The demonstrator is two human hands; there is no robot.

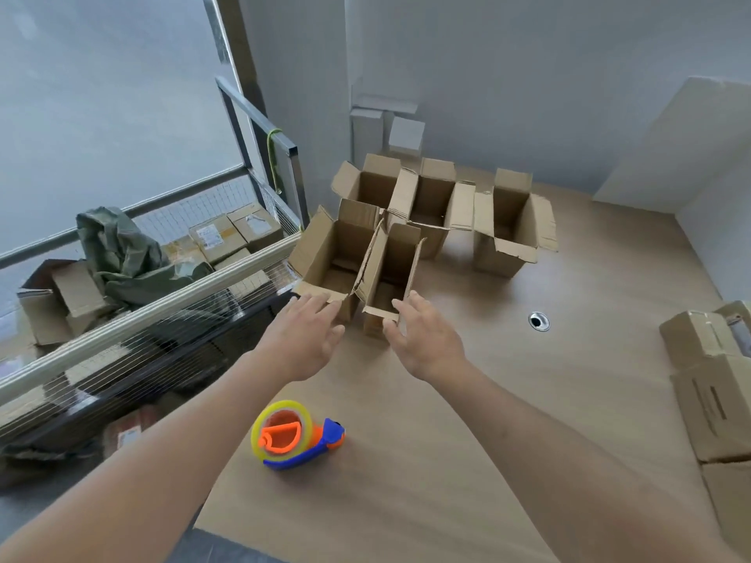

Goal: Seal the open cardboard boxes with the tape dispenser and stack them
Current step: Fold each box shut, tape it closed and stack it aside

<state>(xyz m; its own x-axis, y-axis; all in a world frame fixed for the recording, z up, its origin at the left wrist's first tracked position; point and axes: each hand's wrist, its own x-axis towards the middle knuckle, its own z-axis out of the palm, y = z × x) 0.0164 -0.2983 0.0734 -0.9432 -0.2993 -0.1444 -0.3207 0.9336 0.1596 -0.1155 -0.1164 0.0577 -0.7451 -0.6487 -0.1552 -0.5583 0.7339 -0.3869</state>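
Note:
Several open cardboard boxes stand on the wooden table (528, 400). The nearest open box (392, 274) has its flaps up, and a second open box (325, 253) stands against its left side. My left hand (302, 339) reaches forward with straight fingers, its tips at the near flap of the left box. My right hand (422, 339) is spread beside the nearest box's front right corner, holding nothing. The tape dispenser (296, 436), blue and orange with a yellow roll, lies on the table between my forearms.
More open boxes (512, 221) stand farther back. Closed cardboard boxes (711, 384) sit at the right edge. A round cable hole (539, 321) is in the tabletop. A wire cage (170, 278) with parcels and a green cloth is off the table's left edge.

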